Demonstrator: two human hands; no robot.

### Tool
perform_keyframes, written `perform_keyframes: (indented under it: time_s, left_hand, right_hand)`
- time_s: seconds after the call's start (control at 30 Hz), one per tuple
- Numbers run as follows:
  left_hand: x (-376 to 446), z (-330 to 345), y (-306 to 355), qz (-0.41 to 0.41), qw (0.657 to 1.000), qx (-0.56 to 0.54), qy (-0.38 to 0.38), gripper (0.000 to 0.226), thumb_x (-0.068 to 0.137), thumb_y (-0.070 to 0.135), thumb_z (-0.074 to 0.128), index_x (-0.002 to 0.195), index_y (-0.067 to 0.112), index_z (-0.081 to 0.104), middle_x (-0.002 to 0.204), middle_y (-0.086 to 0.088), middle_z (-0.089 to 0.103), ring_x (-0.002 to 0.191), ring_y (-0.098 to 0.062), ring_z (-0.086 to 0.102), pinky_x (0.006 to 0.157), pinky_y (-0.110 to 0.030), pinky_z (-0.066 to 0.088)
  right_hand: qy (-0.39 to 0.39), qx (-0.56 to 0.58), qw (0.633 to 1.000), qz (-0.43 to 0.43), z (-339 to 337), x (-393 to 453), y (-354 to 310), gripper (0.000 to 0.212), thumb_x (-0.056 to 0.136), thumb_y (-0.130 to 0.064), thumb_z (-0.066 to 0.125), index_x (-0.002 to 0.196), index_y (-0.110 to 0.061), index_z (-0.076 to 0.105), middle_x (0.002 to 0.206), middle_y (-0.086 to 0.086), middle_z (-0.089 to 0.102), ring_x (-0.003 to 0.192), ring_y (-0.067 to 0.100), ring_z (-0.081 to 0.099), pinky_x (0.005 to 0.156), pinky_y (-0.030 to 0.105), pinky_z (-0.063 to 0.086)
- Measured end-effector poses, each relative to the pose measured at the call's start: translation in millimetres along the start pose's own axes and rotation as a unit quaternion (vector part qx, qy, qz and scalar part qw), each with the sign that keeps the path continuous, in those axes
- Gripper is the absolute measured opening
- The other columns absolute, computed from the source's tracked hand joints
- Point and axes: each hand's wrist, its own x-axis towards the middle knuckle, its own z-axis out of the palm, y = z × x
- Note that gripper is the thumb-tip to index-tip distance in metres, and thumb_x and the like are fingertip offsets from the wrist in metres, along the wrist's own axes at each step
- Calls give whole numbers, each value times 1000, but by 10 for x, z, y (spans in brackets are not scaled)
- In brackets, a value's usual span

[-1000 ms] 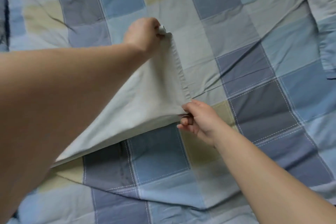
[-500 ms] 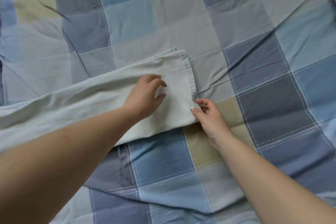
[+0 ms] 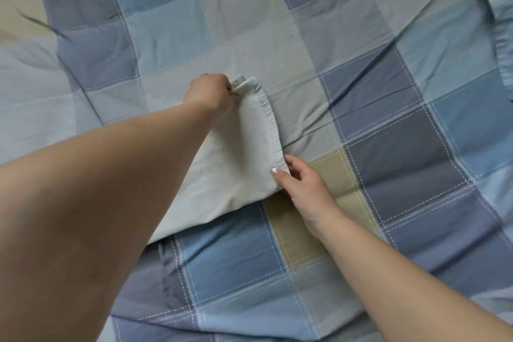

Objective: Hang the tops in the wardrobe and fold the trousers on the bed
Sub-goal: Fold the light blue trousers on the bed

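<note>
Pale grey-green trousers [image 3: 230,175] lie across the checked bedcover [image 3: 388,147], with the leg end and its stitched hem showing near the middle. My left hand [image 3: 211,94] pinches the far corner of the hem. My right hand [image 3: 302,183] pinches the near corner, thumb on top of the cloth. The hem is stretched between the two hands and lifted a little off the bed. My left forearm hides the rest of the trousers, which run off towards the lower left.
The bedcover is a patchwork of blue, grey and beige squares with creases. A bunched fold of light blue bedding [image 3: 499,22] rises along the right edge.
My left hand has left the flat of the trouser leg and taken the far hem corner. The right hand keeps the near corner, and the hem has lifted.
</note>
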Motion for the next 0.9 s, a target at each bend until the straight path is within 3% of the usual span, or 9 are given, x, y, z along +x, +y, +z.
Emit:
perform_keyframes:
  time_s: [0.1, 0.17, 0.23, 0.33, 0.43, 0.5, 0.63, 0.7, 0.9]
  left_hand:
    - [6, -119, -121, 0, 987, -112, 115, 27, 93, 28, 55, 112, 10, 63, 120, -17, 61, 114, -32, 53, 86, -30, 37]
    - [6, -164, -230, -3, 977, -125, 171, 27, 94, 29, 54, 111, 11, 62, 120, -16, 60, 115, -29, 52, 89, -30, 35]
    - [33, -141, -270, -13, 991, -83, 107, 28, 94, 31, 53, 114, 14, 62, 122, -13, 61, 116, -28, 53, 91, -31, 38]
    - [103, -24, -169, -26, 999, -39, -16, 32, 92, 34, 57, 115, 13, 62, 119, -13, 62, 111, -31, 56, 80, -29, 37]
    - [132, -11, -86, -27, 999, -11, -25, 26, 91, 32, 58, 107, 12, 66, 109, -14, 65, 102, -31, 59, 72, -26, 34]
    - [123, -78, -41, -21, 999, 2, -36, 26, 91, 34, 59, 98, 13, 71, 89, -15, 68, 83, -30, 62, 67, -24, 36]
    - [22, -160, 211, -7, 996, -54, -64, 15, 86, 31, 66, 90, 20, 74, 32, 9, 51, 33, -2, 48, 43, -15, 38]
    - [-58, -112, 470, 23, 993, -105, -53, 14, 86, 26, 66, 90, 16, 75, 38, 8, 55, 41, -2, 50, 47, -12, 39]
    - [-188, -139, 1374, 99, 961, -248, -67, 28, 91, 10, 60, 118, 14, 67, 116, -2, 68, 104, -12, 64, 94, -25, 50]
  right_hand:
    - [16, -52, 998, -8, -2, 32, -24, 14, 92, -21, 60, 82, -26, 69, 87, -12, 72, 87, 6, 65, 79, 19, 49]
    - [44, -74, 996, -7, 6, 65, -12, 23, 91, -29, 59, 82, -11, 68, 77, 4, 69, 76, 10, 57, 70, 30, 49]
    - [65, -90, 994, 11, 37, 100, 0, 37, 91, -34, 58, 89, 2, 62, 72, 13, 59, 70, 14, 49, 68, 41, 51]
    - [72, -102, 992, 27, 30, 140, 22, 39, 90, -34, 58, 87, 5, 59, 72, 13, 55, 70, 20, 49, 84, 57, 50]
    - [79, -100, 991, 29, 13, 161, 29, 35, 88, -29, 60, 90, 6, 59, 93, 29, 63, 83, 43, 59, 85, 60, 48]
    - [81, -96, 992, 29, -36, 163, 62, 28, 87, -26, 62, 87, 2, 63, 96, 28, 64, 96, 45, 59, 85, 60, 48]
    - [101, -67, 991, 56, -339, 48, 73, 15, 87, -15, 64, 75, -20, 70, 92, 9, 73, 96, 30, 67, 94, 53, 49]
    - [133, -44, 988, 62, -638, -56, 42, 19, 87, -12, 62, 73, -20, 70, 92, 8, 73, 90, 23, 64, 96, 52, 48]
    - [281, -1, 958, 58, -1720, -348, -145, 16, 88, -4, 57, 95, -10, 70, 84, -3, 69, 85, 17, 62, 84, 33, 51]
